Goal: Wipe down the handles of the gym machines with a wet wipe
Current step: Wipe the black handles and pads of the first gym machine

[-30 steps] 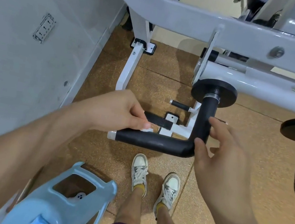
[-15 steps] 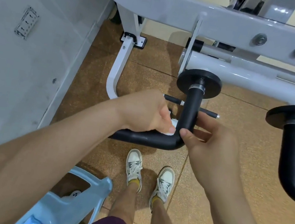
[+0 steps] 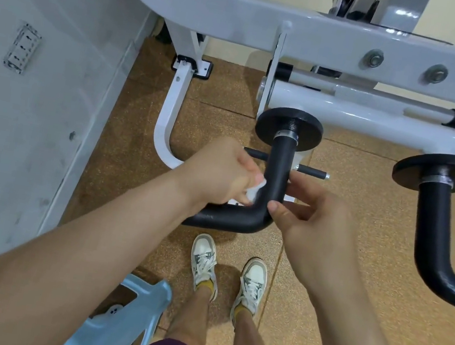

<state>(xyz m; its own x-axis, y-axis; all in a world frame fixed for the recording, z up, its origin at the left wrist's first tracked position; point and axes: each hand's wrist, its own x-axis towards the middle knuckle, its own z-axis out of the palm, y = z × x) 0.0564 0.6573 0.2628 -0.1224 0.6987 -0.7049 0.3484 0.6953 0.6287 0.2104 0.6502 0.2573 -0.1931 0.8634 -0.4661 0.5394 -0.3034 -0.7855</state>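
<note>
A black L-shaped padded handle (image 3: 280, 169) hangs from the white machine frame (image 3: 276, 26) under a black disc. My left hand (image 3: 217, 170) is closed on a small white wet wipe (image 3: 48, 154) pressed against the inner side of the handle's upright part, just above the bend. My right hand (image 3: 310, 214) holds the same handle from the right, thumb at the bend and fingers behind the upright. A second black handle (image 3: 434, 233) hangs at the right, untouched.
A grey wall (image 3: 19, 105) with a socket plate runs close on the left. A light blue plastic stool (image 3: 128, 313) stands at my lower left. My two feet in white sneakers (image 3: 204, 262) stand on brown floor tiles below the handle.
My left hand slid the wipe from the handle's horizontal end rightward to the bend and up onto the upright part. My right hand closed in and took hold of the handle at the bend.
</note>
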